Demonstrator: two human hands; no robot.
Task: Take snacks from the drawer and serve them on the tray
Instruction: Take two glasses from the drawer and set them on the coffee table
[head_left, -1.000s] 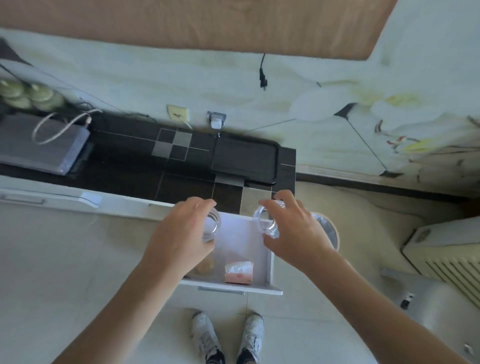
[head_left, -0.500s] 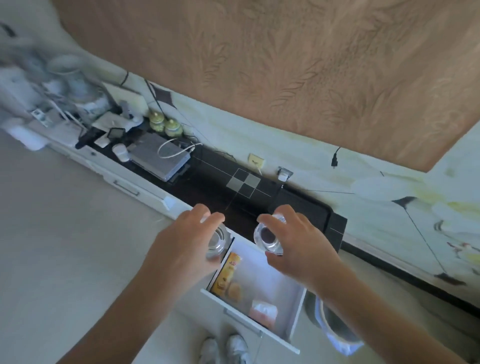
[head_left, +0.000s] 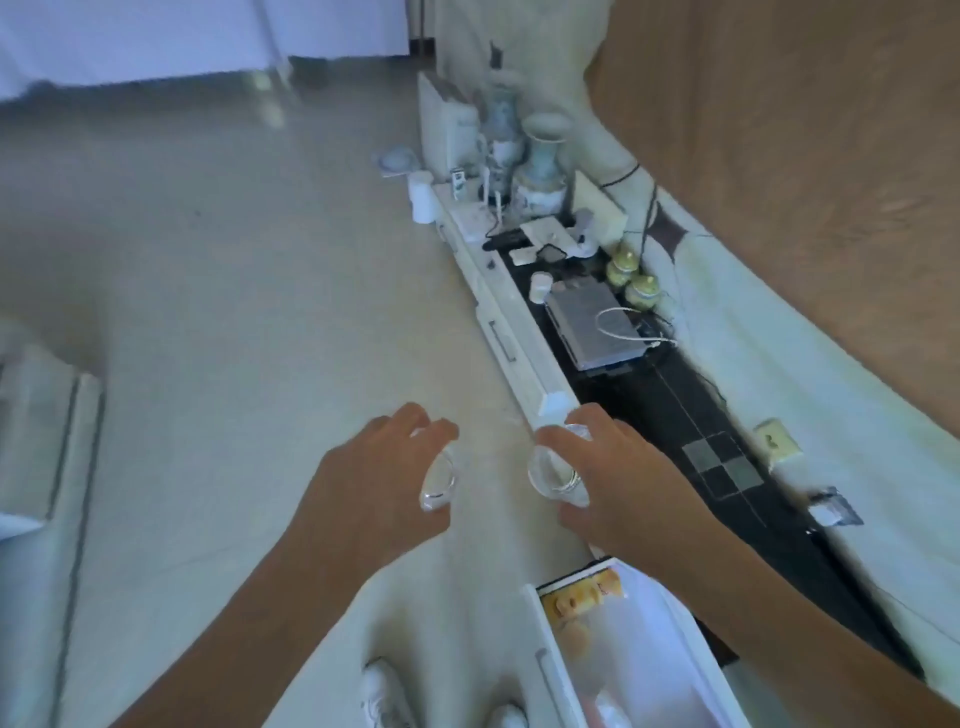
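Note:
My left hand (head_left: 374, 483) grips a small clear glass jar (head_left: 437, 480) from the side, held over the pale floor. My right hand (head_left: 618, 473) grips a second clear glass jar (head_left: 553, 475) close to the cabinet's front corner. The white drawer (head_left: 675, 618) stands open at the bottom right, below my right forearm. Inside it lies a yellow snack packet (head_left: 582, 597), with other small snacks further down that are blurred. No tray shows in this view.
A long low cabinet with a black top (head_left: 675, 410) runs along the wall on the right. It carries a grey box (head_left: 592, 322), two green lidded jars (head_left: 631, 275), vases (head_left: 540, 171) and small items. White furniture (head_left: 47, 426) stands at left. My shoes (head_left: 384, 696) are below.
My view has swung left, from the cabinet and drawer toward the open floor. Both hands, still holding the jars, now hang beyond the drawer, which has slid to the bottom right.

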